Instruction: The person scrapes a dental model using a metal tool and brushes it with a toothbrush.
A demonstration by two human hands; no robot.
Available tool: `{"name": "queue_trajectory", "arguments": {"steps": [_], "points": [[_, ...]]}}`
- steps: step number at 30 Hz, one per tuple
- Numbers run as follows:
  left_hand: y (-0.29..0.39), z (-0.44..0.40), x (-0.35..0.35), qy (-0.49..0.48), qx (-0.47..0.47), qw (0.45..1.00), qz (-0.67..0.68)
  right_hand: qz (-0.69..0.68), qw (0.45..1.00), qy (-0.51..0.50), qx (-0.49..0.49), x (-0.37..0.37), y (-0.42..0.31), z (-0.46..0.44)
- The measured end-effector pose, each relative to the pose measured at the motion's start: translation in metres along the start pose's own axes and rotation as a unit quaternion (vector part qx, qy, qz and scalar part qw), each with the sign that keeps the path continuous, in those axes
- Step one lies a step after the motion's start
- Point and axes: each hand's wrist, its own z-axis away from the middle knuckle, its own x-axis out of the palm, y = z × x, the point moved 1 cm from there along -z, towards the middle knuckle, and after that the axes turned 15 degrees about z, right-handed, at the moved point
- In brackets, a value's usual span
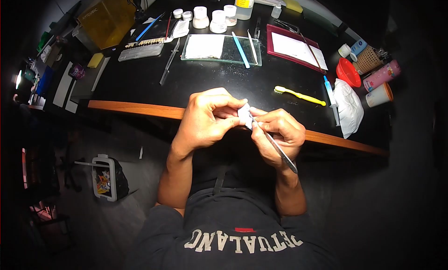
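My left hand is closed in a pinch on a small whitish piece, held just over the table's front edge. Its exact kind is hard to make out between the fingers. Pen-like in my right hand sits a slim grey metal hand tool. The tool's handle slants down toward my wrist, and its tip meets the white piece or lies very close to it. Fingers hide part of both things. The two hands nearly touch each other.
On the black table are a glass slab with a white pad, a yellow toothbrush, a blue-tipped syringe, a crumpled tissue, a red bowl and several jars. A waste bin stands on the floor at left.
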Motion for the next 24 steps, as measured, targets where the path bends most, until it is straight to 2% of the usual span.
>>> {"name": "queue_trajectory", "arguments": {"steps": [4,10,13,16,24], "points": [[0.0018,-0.0002,-0.0004,-0.006,0.001,1.000,-0.014,-0.007,0.999,0.012,0.041,0.0006,-0.0014,0.0035],[-0.0026,-0.0004,0.0014,0.018,0.008,1.000,0.007,0.006,0.999,0.012,0.037,0.0016,-0.0025,0.0017],[-0.0012,-0.0004,-0.0002,-0.003,0.001,1.000,-0.002,0.005,0.999,0.000,0.045,-0.0001,-0.0030,0.0018],[-0.0032,-0.0008,0.0009,0.016,0.010,1.000,0.007,-0.007,1.000,-0.012,0.007,-0.0011,0.0014,-0.0003],[-0.0029,-0.0009,0.0013,0.012,0.007,1.000,0.015,0.002,0.999,0.006,0.033,0.0007,-0.0004,0.0020]]}}
